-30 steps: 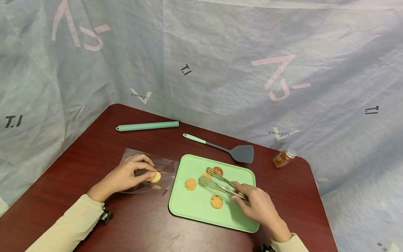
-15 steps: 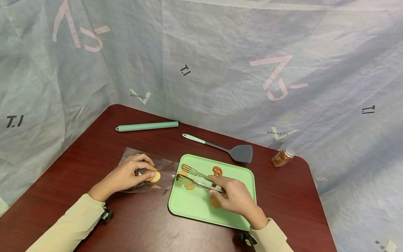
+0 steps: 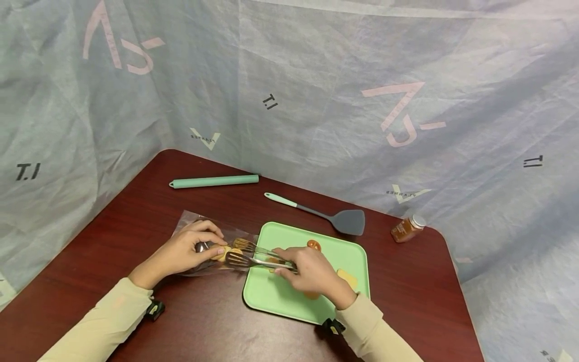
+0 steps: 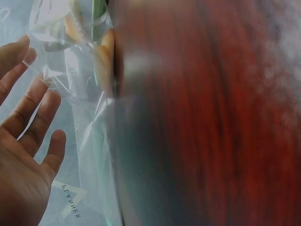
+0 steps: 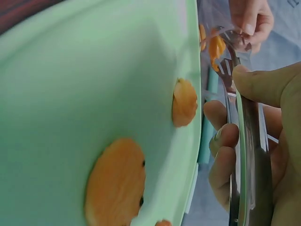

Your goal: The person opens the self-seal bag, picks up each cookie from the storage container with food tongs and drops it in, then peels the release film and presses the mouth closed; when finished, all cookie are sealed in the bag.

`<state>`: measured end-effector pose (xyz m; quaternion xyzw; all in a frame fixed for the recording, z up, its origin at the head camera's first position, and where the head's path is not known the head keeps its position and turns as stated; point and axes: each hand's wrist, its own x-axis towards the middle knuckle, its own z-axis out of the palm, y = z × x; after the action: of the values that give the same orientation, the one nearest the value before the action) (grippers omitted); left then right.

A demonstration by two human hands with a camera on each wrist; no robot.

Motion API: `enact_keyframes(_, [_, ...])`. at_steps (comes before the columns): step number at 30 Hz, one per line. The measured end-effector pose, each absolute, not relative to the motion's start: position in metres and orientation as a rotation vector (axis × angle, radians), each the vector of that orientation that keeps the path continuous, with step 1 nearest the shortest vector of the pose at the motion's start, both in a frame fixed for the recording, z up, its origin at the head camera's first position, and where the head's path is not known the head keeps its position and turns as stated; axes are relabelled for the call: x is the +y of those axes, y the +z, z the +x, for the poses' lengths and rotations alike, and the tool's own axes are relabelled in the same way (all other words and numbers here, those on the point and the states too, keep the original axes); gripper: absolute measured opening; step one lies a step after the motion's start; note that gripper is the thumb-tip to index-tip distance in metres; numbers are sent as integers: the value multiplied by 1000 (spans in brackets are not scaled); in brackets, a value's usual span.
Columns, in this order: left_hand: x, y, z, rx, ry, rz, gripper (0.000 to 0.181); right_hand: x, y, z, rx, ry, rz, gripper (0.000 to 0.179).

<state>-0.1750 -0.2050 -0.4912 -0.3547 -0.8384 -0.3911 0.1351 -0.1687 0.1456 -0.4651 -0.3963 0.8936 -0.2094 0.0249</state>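
My left hand (image 3: 194, 246) pinches the edge of a clear plastic bag (image 4: 70, 84) lying at the left of the table, with yellowish cookies (image 4: 106, 59) inside it. My right hand (image 3: 307, 269) grips metal tongs (image 3: 238, 259) with slotted ends, which reach leftward past the tray's edge to the bag's mouth. Between the tong ends is an orange swirl cookie (image 5: 216, 48). On the green tray (image 3: 267, 301) lie another swirl cookie (image 5: 184, 102), a round cookie with dark bits (image 5: 117, 181), a pretzel-shaped piece (image 3: 314, 245) and a square cracker (image 3: 346, 278). My right hand partly covers the round cookie.
A green stick-like tool (image 3: 214, 181) and a grey spatula (image 3: 348, 221) with a pale green handle lie behind the bag and tray. At the far right corner stands a small jar (image 3: 407, 229) with a silver lid. A hanging cloth (image 3: 289, 100) borders the table's back.
My right hand has carried the tongs leftward from the tray's middle to the bag's mouth, with a swirl cookie taken between their ends. My left hand stays at the bag.
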Motion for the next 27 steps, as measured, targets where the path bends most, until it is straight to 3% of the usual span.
enact_keyframes(27, [-203, -491, -179, -2382, -1125, -1067, 18, 122, -464, -180, 2752, -488, -1343, 46])
